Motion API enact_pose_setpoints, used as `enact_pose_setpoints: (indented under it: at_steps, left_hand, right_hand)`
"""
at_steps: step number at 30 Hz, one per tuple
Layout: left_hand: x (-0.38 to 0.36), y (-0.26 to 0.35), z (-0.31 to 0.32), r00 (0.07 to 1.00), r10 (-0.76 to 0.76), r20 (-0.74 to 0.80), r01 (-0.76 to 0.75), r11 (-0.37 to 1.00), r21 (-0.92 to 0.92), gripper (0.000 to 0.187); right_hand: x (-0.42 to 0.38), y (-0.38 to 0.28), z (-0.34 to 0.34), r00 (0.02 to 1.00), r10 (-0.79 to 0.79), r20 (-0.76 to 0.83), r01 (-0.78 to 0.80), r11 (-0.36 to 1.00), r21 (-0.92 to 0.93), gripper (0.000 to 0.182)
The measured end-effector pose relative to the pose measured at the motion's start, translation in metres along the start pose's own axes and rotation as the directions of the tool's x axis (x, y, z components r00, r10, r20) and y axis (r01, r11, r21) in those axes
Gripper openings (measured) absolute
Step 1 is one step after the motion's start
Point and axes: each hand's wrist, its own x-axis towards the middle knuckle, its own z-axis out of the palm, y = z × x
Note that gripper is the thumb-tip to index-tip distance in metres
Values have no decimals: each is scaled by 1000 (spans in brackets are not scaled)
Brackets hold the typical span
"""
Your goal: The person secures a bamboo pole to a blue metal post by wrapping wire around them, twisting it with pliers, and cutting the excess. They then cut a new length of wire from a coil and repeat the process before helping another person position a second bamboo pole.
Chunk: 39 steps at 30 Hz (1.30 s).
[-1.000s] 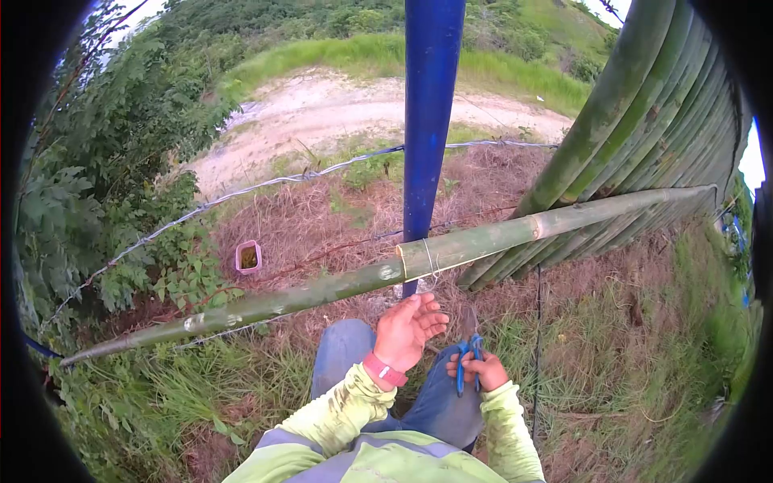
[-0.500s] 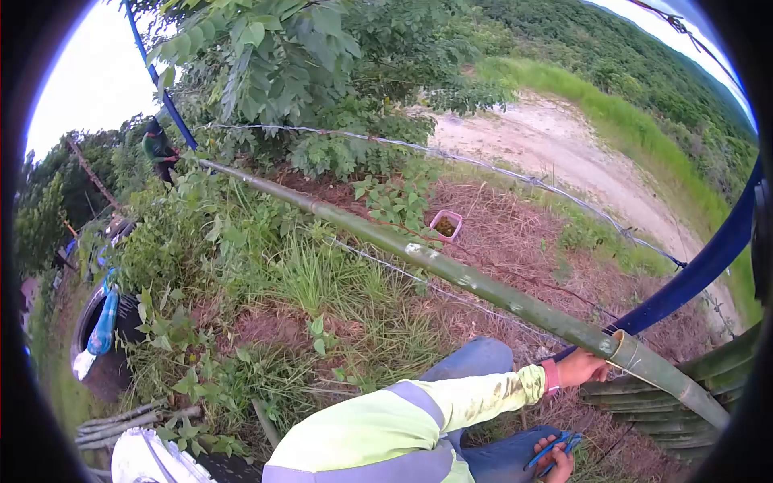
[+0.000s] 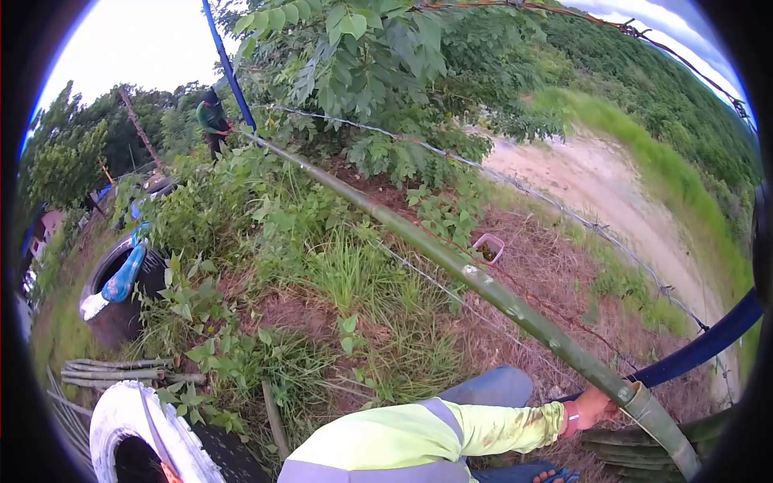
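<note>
A long green bamboo pole point(image 3: 515, 304) slants across the view from upper left to lower right. Under its near end, beside a pale split joint point(image 3: 634, 399), my left hand point(image 3: 594, 407) closes against the bamboo; a red band circles the wrist and some fingers are hidden. Low at the frame's bottom, by my jeans, only the fingertips of my right hand point(image 3: 549, 477) show. They are curled at blue-handled pliers, mostly cut off now but clearer in the earlier frame. A blue post point(image 3: 692, 342) stands behind the bamboo at right.
Barbed wire point(image 3: 564, 211) runs along the pole. Split bamboo point(image 3: 652, 444) lies at lower right. A white-painted tyre point(image 3: 121, 410) and another tyre point(image 3: 113, 278) with a blue bag stand left. A pink tub point(image 3: 489, 248) sits beyond the wire. A person point(image 3: 212, 121) stands far off.
The view has swung, so the scene sits further right and lower left shows more. My right hand with the pliers has dropped mostly out of frame. My left hand stays at the bamboo joint.
</note>
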Motion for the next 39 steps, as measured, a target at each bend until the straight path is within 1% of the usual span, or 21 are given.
enact_pose_setpoints:
  at_steps: [4,6,7,9,10,11,13,14,15,18,20,21,26,30,32,33,34,35,36,38,39]
  left_hand:
    - [2,-4,-7,991,-107,75,116,984,-138,20]
    - [-5,-8,-7,987,-65,147,113,932,-343,19]
    - [-6,-10,-11,986,-78,150,127,928,-350,19]
    - [-1,-21,-22,963,-62,263,167,901,-400,20]
    - [-4,-18,-17,967,-83,242,181,890,-420,20]
    - [5,-26,-27,951,-74,301,208,872,-443,21]
    - [3,-20,-23,937,-102,333,269,820,-505,26]
    - [4,-19,-24,947,-144,288,266,855,-445,28]
    - [1,-16,-17,939,-155,307,300,806,-510,30]
    - [5,-13,-13,919,-229,321,369,788,-493,31]
    - [18,-11,-19,891,-217,400,376,846,-378,32]
    - [22,-13,-22,915,-219,339,345,861,-375,33]
    - [14,-2,-25,922,-303,242,364,891,-270,31]
    - [-5,-2,-32,927,-198,319,282,928,-244,24]
    - [-12,-5,-37,972,-81,218,85,996,-10,24]
    - [-14,-8,-40,970,-89,225,93,996,-6,24]
    - [-16,-10,-40,979,-6,202,-30,984,175,33]
    - [-16,-13,-40,978,80,194,-146,925,351,43]
    - [-16,-15,-39,978,70,199,-138,925,353,43]
    - [-15,-15,-32,936,235,261,-349,704,618,73]
    - [-13,-13,-31,937,234,261,-348,703,620,73]
  right_hand:
    - [5,4,-2,1000,-13,9,13,999,30,27]
    - [10,8,-3,1000,-27,11,26,998,59,24]
    - [12,10,-5,999,-35,11,34,996,77,23]
    - [12,13,-12,998,-66,19,63,988,142,20]
    - [11,17,-15,995,-102,9,98,976,195,19]
    - [13,14,-18,998,-39,54,25,972,236,19]
    - [-1,5,0,998,-24,-60,39,968,250,14]
    - [-3,5,-1,995,-28,-92,50,966,254,11]
    - [-3,7,-6,998,-29,-64,47,956,288,11]
    - [-5,12,-4,990,-42,-136,78,961,267,11]
    - [-1,15,-6,997,-59,-52,72,952,299,11]
    - [-3,15,-5,997,-54,-58,69,949,308,11]
    - [-7,6,2,996,-31,-88,59,940,335,12]
    - [-6,4,4,996,-15,-85,42,944,327,13]
    - [-6,5,3,996,-13,-89,42,943,330,13]
    - [-6,6,1,997,-17,-74,41,942,332,14]
    - [-6,6,-1,998,-23,-61,42,941,335,15]
    - [-7,7,-2,997,-30,-69,52,938,342,15]
    - [-7,8,-2,998,-25,-62,45,942,333,16]
    - [-7,8,-3,998,-21,-52,37,944,327,16]
    - [-8,8,-2,998,-21,-52,37,942,333,16]
